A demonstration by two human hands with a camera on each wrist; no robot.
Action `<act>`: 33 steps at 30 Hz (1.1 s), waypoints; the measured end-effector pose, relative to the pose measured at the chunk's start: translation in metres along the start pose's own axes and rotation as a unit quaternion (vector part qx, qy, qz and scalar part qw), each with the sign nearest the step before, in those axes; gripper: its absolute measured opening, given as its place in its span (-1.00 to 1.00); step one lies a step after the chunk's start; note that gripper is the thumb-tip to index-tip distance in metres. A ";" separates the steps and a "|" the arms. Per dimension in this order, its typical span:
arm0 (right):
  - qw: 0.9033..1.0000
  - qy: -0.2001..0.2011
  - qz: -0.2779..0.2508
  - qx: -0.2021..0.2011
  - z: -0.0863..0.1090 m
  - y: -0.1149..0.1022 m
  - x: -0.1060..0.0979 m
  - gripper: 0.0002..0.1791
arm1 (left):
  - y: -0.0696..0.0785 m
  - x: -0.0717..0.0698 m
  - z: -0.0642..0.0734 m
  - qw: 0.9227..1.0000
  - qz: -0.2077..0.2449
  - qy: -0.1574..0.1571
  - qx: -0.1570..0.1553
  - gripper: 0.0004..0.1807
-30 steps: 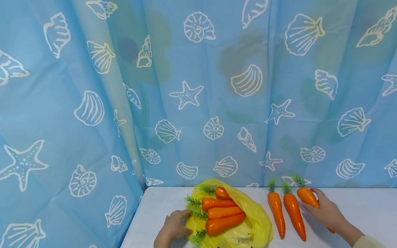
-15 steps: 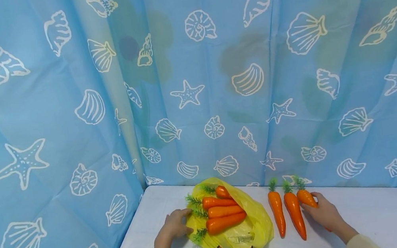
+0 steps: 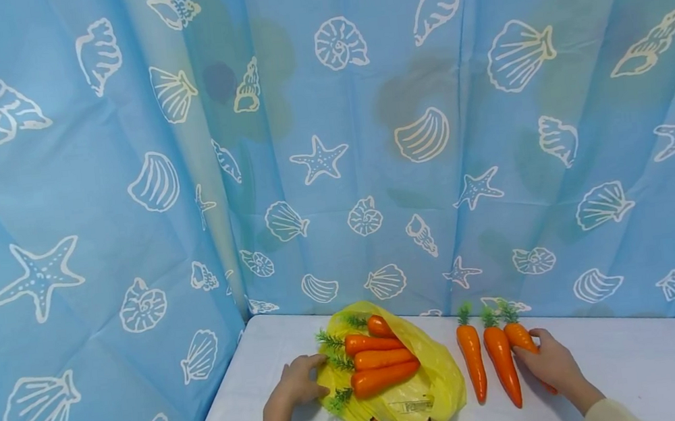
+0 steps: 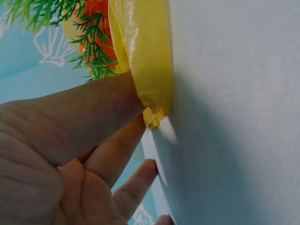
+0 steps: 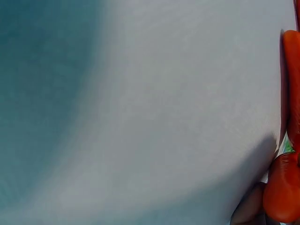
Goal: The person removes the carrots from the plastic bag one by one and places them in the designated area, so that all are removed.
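Observation:
A yellow plastic bag (image 3: 440, 363) lies on its side, its mouth toward my left hand (image 3: 298, 382). In the left wrist view that hand pinches the bag's rim (image 4: 152, 56) between thumb and fingers. Several orange carrots (image 3: 382, 359) with green tops lie in the bag, tops toward the mouth. My right hand (image 3: 552, 364) grips a carrot (image 3: 518, 337) at the right, thumb and fingers about its body, tip toward me. In the right wrist view this carrot (image 5: 282, 190) shows only at the lower right corner, with dark fingertips beside it.
Two more carrots lie left of the gripped one, a middle carrot (image 3: 502, 365) right beside it and a left carrot (image 3: 472, 363). All rest on a white-covered table (image 3: 646, 370). A blue shell-patterned curtain (image 3: 382, 165) stands behind and at the left.
My right hand has shifted slightly left with its carrot, which now lies closer alongside the middle carrot. The left hand and the bag hold still.

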State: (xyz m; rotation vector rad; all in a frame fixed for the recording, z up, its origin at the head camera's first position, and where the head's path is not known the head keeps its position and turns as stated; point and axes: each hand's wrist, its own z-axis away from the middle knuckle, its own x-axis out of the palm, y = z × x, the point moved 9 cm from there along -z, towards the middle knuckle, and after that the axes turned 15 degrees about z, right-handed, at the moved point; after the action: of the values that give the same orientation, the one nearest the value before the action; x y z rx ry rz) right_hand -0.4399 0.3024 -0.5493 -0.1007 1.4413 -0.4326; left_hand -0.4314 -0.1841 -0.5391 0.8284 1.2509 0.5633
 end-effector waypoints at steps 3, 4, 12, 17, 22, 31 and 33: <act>1.000 -0.007 0.002 0.003 0.001 0.000 0.001 -0.12 | 0.001 -0.001 0.001 1.000 0.000 -0.001 0.003 -0.36; 1.000 -0.009 0.001 0.004 0.001 0.000 0.001 -0.13 | 0.001 -0.001 0.001 1.000 0.001 -0.001 0.003 -0.36; 1.000 -0.014 -0.004 0.003 0.004 -0.002 0.000 -0.11 | 0.003 -0.002 0.003 1.000 0.000 0.004 -0.003 -0.37; 1.000 -0.018 -0.004 0.009 0.004 -0.002 0.001 -0.12 | 0.002 -0.001 0.002 1.000 0.001 0.008 -0.013 -0.37; 1.000 -0.026 -0.006 0.014 0.004 -0.002 0.002 -0.12 | 0.000 -0.002 0.002 1.000 0.001 0.006 -0.013 -0.37; 0.999 -0.033 -0.006 0.011 0.001 0.002 0.000 -0.09 | -0.001 -0.001 0.003 1.000 0.004 0.008 -0.024 -0.37; 0.999 -0.033 -0.004 0.010 0.000 0.005 -0.002 -0.06 | 0.001 0.000 0.003 1.000 0.004 0.010 -0.024 -0.38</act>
State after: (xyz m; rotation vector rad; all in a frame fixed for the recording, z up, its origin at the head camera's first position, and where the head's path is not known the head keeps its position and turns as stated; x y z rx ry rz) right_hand -0.4388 0.3078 -0.5494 -0.1045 1.3721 -0.4468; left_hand -0.4285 -0.1845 -0.5384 0.7900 1.2473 0.6074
